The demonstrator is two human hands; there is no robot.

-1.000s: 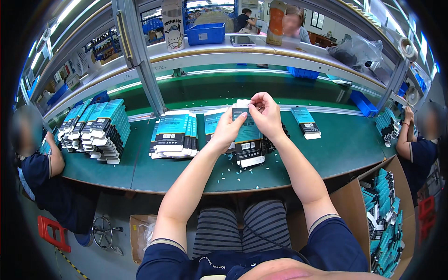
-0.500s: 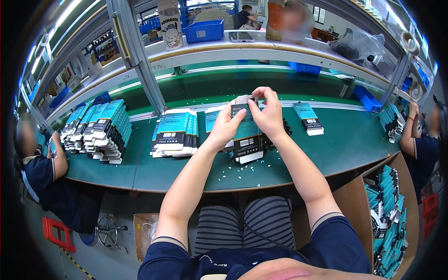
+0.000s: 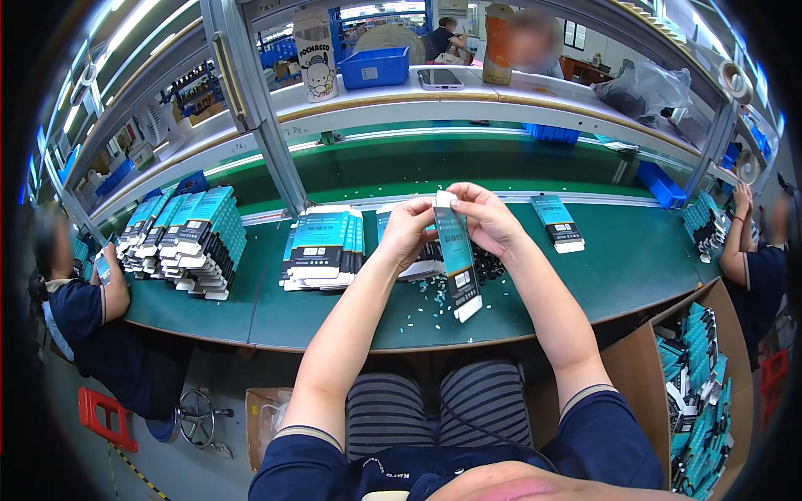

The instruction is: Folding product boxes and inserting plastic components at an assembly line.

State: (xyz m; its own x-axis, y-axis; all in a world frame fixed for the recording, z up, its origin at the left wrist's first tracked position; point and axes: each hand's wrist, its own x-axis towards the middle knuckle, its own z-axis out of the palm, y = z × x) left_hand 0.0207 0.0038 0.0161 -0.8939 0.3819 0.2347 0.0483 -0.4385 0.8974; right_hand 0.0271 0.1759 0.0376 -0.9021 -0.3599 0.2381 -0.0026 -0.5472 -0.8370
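Note:
A slim turquoise and black carton (image 3: 456,259) with white flaps hangs upright, slightly tilted, between my hands above the green table. My right hand (image 3: 487,219) pinches its top end, thumb and fingers closed near the white flap. At the carton's upper left edge my left hand (image 3: 407,234) has its fingers curled and closed on it; the fingertips are partly hidden. Small black pieces (image 3: 487,265) lie heaped behind the carton. Tiny white and turquoise bits (image 3: 426,302) are scattered on the table under my hands.
Flat carton stacks (image 3: 326,242) stand left of my hands, with taller stacks (image 3: 196,238) farther left. One flat carton (image 3: 558,224) lies to the right. A large cardboard box (image 3: 639,351) at my right holds many cartons. A shelf (image 3: 376,102) crosses ahead; co-workers sit on both sides.
Both hands have come lower and nearer, and the carton has turned to look narrower. My left thumb has left the carton's front face. The whole view has shifted slightly.

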